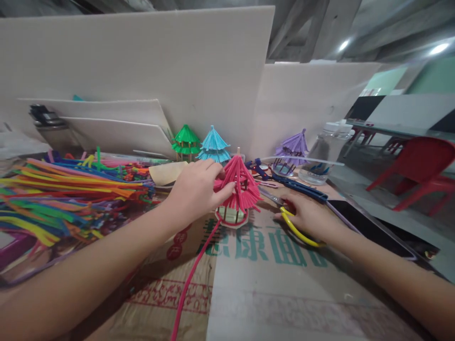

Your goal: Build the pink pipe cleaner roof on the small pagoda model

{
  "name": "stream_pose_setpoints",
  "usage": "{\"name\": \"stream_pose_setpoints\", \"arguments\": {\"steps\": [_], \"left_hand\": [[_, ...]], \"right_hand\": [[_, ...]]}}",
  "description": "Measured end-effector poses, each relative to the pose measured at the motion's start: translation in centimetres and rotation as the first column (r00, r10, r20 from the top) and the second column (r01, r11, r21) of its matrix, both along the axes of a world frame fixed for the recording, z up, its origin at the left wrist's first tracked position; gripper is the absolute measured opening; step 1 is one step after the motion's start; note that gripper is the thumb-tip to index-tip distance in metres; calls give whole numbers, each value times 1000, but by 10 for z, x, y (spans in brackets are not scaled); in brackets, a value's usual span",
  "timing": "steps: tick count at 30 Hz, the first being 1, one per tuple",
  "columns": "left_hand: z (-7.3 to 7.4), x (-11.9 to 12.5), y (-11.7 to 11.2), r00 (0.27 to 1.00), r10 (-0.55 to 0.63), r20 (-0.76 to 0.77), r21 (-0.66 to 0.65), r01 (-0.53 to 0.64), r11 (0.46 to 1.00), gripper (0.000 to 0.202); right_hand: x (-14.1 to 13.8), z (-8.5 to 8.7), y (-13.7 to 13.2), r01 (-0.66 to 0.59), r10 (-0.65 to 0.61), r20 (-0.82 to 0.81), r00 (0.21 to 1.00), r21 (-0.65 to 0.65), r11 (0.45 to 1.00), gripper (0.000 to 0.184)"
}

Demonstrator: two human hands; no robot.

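Note:
My left hand (197, 189) grips the roof of a small red pipe-cleaner pagoda (239, 187) that stands on a cardboard sheet (249, 274). A long red pipe cleaner (192, 279) trails from the pagoda's base toward me. My right hand (307, 215) lies on the cardboard to the right of the pagoda, closed on scissors (298, 229) with yellow handles; the blades point left toward the pagoda.
Green (185, 141), blue (213, 146) and purple (293, 148) pagodas stand behind. A heap of coloured pipe cleaners (67, 189) fills the left. A blue glue gun (295, 184), a clear jar (325, 154), a phone (369, 227), upright white boards (142, 66) and red chairs (423, 166) surround.

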State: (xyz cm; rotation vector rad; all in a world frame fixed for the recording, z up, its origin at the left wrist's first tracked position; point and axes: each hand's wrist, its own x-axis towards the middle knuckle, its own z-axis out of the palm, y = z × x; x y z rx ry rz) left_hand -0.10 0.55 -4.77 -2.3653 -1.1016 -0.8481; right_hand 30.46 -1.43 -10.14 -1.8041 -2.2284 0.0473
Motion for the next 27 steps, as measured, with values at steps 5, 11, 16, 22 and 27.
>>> {"name": "stream_pose_setpoints", "arguments": {"steps": [5,11,16,22,27], "left_hand": [[4,4,-2,999,18,-45,46,-16,999,27],[2,6,-2,1000,-5,-3,22,5,1000,19],[1,6,-3,1000,-21,10,8,21,1000,19],[6,3,-5,1000,-16,-11,-26,15,1000,38],[12,-5,-5,998,-42,42,-120,47,992,22]], "right_hand": [[-6,-10,-4,4,-6,114,993,12,1000,43],[-6,-17,-5,20,-18,105,994,-17,1000,47],[-6,-17,-6,13,-11,104,995,-22,1000,44],[-8,-15,-7,16,-15,86,996,-16,1000,40],[-8,-15,-7,33,-31,88,996,-27,999,38]]}}
